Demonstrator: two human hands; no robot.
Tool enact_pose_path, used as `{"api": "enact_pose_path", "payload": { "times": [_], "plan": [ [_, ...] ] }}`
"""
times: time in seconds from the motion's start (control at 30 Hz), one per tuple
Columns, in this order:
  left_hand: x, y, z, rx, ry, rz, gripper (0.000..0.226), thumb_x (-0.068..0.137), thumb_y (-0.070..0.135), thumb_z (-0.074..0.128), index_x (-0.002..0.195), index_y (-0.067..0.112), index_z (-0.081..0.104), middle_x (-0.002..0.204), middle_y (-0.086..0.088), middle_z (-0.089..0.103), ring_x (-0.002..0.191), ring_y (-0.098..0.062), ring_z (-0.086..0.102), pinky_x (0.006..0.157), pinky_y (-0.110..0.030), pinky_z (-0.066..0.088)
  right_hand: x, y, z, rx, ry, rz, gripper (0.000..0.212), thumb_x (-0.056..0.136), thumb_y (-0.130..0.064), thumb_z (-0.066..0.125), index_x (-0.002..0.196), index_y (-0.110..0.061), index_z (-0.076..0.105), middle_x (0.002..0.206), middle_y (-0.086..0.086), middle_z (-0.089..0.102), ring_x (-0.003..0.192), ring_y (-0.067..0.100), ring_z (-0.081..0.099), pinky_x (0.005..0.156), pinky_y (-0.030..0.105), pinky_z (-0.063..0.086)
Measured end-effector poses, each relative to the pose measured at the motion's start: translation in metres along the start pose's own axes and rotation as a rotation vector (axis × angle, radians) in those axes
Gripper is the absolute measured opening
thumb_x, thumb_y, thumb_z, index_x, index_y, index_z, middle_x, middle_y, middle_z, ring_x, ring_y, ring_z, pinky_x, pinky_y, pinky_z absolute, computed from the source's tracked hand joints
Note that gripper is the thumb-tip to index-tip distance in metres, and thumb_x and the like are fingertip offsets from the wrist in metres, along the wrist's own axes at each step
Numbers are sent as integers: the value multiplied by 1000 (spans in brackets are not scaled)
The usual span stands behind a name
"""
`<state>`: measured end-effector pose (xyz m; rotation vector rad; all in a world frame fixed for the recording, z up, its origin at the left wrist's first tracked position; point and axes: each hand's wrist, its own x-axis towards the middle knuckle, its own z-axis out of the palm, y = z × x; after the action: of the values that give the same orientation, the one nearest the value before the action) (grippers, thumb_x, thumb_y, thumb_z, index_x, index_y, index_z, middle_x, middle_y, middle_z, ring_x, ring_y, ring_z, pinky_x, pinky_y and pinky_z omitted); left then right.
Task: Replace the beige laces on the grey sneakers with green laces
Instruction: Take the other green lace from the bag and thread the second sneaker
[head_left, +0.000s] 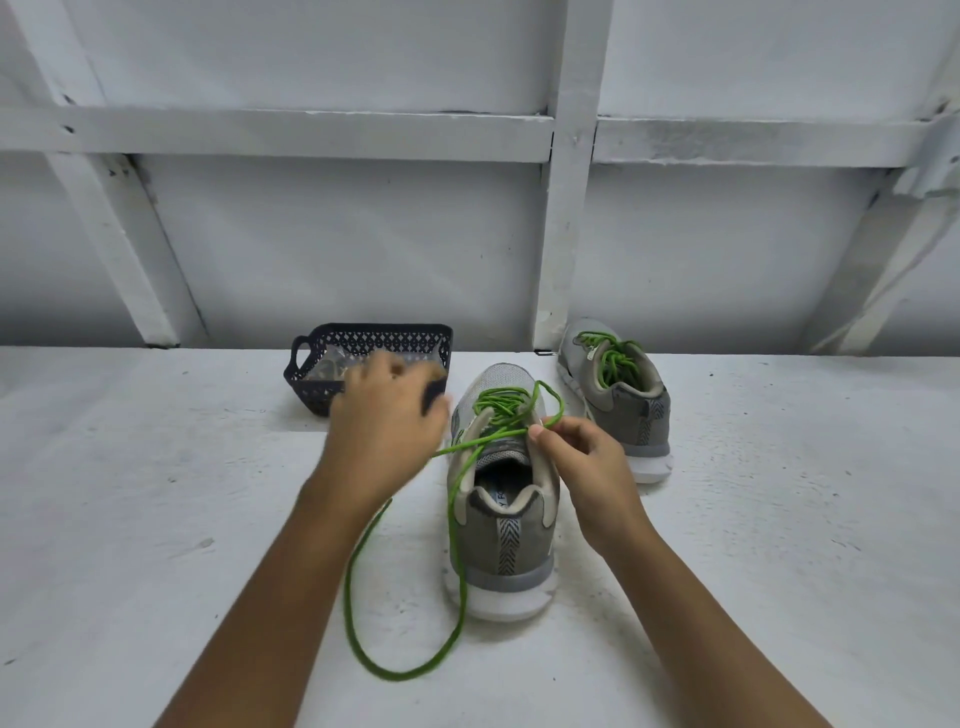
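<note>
A grey sneaker (506, 530) stands in front of me, heel toward me, threaded with a green lace (410, 670). One long end of the lace loops on the table to the sneaker's left. My right hand (587, 467) pinches the lace at the sneaker's right top eyelets. My left hand (384, 415) is blurred, left of the sneaker and over the basket's near corner; whether it holds the lace I cannot tell. A second grey sneaker (623, 405) with green laces stands farther back on the right.
A dark perforated plastic basket (332, 353) sits at the back left of the near sneaker, with a clear bag and beige material inside. The white table (156, 519) ends at a white panelled wall behind.
</note>
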<state>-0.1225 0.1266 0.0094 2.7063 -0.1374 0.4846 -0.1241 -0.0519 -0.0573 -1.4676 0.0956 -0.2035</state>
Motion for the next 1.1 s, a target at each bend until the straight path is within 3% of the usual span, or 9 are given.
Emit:
{"api": "enact_pose_path", "payload": {
  "times": [0.1, 0.33, 0.5, 0.6, 0.73, 0.8, 0.97, 1.1],
  "plan": [
    [-5, 25, 14, 86, -35, 180, 31, 92, 45, 50, 119, 35, 59, 136, 3, 36, 127, -20, 26, 101, -37, 27, -1, -1, 0, 13, -1, -3, 13, 86, -9, 66, 94, 1, 63, 81, 9, 56, 73, 11, 54, 62, 11, 46],
    [2, 37, 30, 87, -167, 240, 24, 93, 38, 52, 108, 26, 66, 121, 3, 41, 121, -19, 30, 98, -36, 27, -1, -1, -2, 13, -10, 1, 17, 86, -9, 65, 99, 2, 63, 85, 10, 60, 77, 11, 56, 68, 16, 47],
    [2, 26, 21, -314, -339, 193, 12, 88, 29, 60, 76, 28, 62, 103, 7, 48, 111, -12, 38, 90, -27, 36, 1, 0, -2, 34, -9, 15, 20, 85, -9, 67, 101, 2, 62, 85, 11, 58, 81, 15, 55, 76, 26, 45],
    [1, 12, 5, -605, -478, 192, 22, 82, 23, 70, 63, 32, 65, 89, 9, 53, 87, 1, 52, 74, -20, 38, 2, 2, -1, 47, -5, 22, 21, 85, -9, 67, 102, 1, 62, 86, 10, 59, 81, 15, 55, 76, 24, 46],
    [-1, -7, -13, -843, -680, 293, 8, 67, 36, 71, 62, 30, 70, 80, 14, 54, 82, -4, 52, 75, -14, 39, 3, 3, -1, 59, 7, 27, 22, 85, -9, 68, 104, -2, 62, 89, 10, 62, 83, 14, 58, 80, 25, 48],
    [-2, -13, -19, -904, -730, 324, 8, 67, 33, 70, 64, 26, 71, 80, 12, 53, 78, -3, 52, 72, -13, 40, 3, 3, -1, 58, 4, 34, 20, 85, -11, 68, 103, -4, 63, 91, 11, 62, 84, 15, 59, 83, 28, 49],
    [-6, -13, -21, -867, -769, 338, 9, 73, 30, 68, 66, 29, 73, 79, 14, 55, 76, -2, 51, 72, -14, 40, 1, 2, -2, 59, 5, 32, 18, 85, -11, 67, 102, -5, 63, 91, 11, 62, 83, 13, 59, 79, 23, 49],
    [-1, -7, -9, -629, -575, 165, 19, 85, 41, 63, 78, 24, 65, 77, 1, 56, 72, -10, 49, 72, -28, 41, 2, 2, -3, 53, 5, 26, 22, 86, -11, 67, 105, -2, 63, 93, 12, 65, 83, 13, 61, 75, 19, 51]
  ]
}}
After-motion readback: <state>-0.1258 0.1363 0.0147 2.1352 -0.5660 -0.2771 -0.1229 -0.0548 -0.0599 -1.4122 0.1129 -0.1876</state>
